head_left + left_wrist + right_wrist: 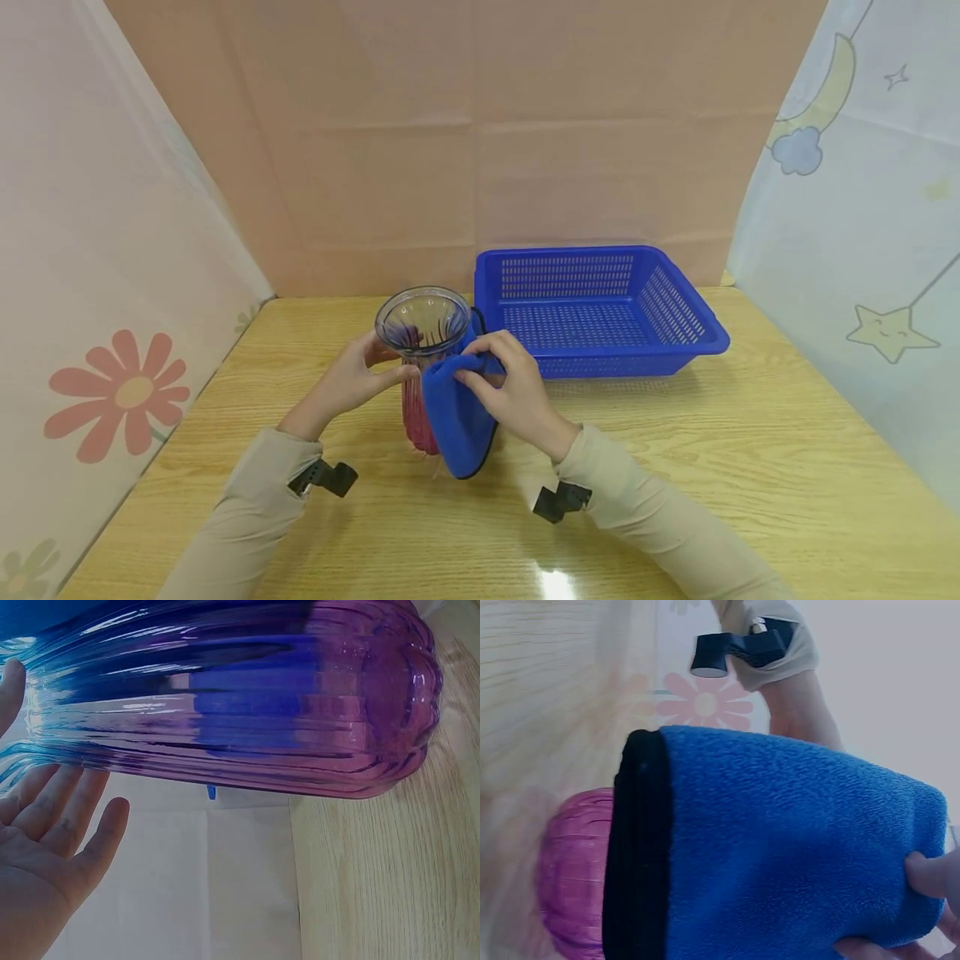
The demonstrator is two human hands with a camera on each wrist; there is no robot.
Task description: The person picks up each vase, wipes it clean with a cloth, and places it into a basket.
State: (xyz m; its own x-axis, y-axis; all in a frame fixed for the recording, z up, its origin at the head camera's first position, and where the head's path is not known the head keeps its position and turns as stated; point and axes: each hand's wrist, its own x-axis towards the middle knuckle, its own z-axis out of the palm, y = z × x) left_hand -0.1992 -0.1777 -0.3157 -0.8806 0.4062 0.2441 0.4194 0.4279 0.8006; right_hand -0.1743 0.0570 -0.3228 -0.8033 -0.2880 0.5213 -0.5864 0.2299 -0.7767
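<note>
A ribbed glass vase point(415, 408), bluish at its flared rim and pink toward the base, stands on the table in the head view. My left hand point(351, 377) holds it below the rim, thumb on the near side and fingers behind. In the left wrist view those fingers point(71, 799) lie along the vase's neck point(45, 712). My right hand point(517, 387) pinches the top of a folded blue cloth point(456, 417) with a black edge, which hangs against the vase's right side. The cloth point(795, 832) covers most of the vase in the right wrist view, leaving the pink base point(577, 874) visible.
A blue plastic basket point(600, 364) with slotted walls sits behind and to the right of the vase on the wooden table point(720, 467). A peach-coloured sheet point(360, 183) hangs at the back, with printed sheets along both sides.
</note>
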